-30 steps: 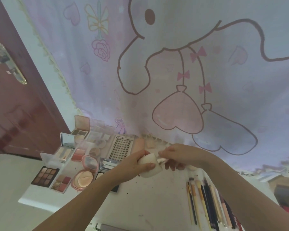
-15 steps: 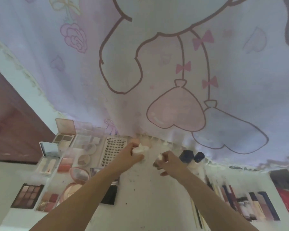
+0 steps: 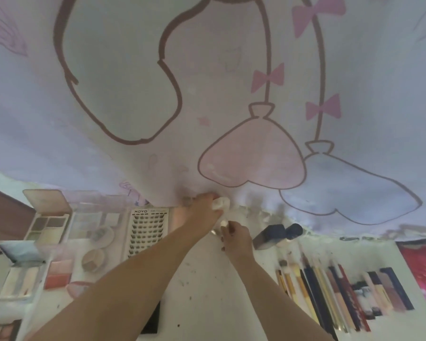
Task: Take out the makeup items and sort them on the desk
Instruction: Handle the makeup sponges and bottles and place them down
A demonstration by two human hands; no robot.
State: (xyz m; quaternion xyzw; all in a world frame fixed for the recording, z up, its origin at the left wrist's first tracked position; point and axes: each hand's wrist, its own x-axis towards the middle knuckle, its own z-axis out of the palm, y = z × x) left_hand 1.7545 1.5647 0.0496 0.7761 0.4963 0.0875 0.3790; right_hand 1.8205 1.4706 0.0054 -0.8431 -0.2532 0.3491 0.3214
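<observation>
Left hand [image 3: 204,212] moved sponge [image 3: 220,203] back; two bottles [image 3: 277,232].

what the view leaves unclear

the left hand [image 3: 204,207] covers most of a pale puff [image 3: 221,203], blurred at its edges. whatever the right hand [image 3: 235,238] pinches is too small to identify. the eyeshadow palette [image 3: 0,331] is cut off by the bottom-left corner. the row of pencils [image 3: 335,299] is smeared.

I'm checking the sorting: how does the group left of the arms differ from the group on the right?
The palettes on the left are flat, boxy cases, several with lids open; the brushes and pencils on the right are thin sticks. The palettes spread in a loose cluster; the brushes and pencils lie side by side in a row. Both rest on the white desk.
</observation>
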